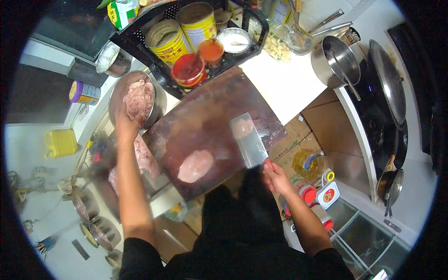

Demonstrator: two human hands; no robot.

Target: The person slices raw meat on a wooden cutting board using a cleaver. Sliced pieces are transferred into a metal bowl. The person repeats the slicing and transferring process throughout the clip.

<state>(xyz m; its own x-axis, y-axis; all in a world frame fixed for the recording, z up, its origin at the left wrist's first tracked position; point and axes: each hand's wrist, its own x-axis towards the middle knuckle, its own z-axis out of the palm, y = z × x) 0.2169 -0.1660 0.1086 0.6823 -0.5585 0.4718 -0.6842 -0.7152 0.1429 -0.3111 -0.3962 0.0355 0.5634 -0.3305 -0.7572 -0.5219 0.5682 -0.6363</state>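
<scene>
My right hand [275, 176] grips the red handle of a cleaver [247, 145], its broad blade over the right part of the dark chopping board [210, 115]. A pink oval patch shows on the blade; whether it is meat or a reflection I cannot tell. One pale pink piece of raw meat [196, 166], likely chicken breast, lies near the board's front edge. My left hand [126, 119] reaches into a round steel pot [159, 101] at the board's left. It is against a heap of raw meat [139, 99] there, and its fingers are mostly hidden.
More raw meat [147, 157] lies left of the board, partly behind my left forearm. A black rack [260, 31] behind holds yellow cans [168, 42] and a red sauce tub [189, 71]. To the right stand a steel pot with a ladle [323, 64] and an oil bottle [308, 164].
</scene>
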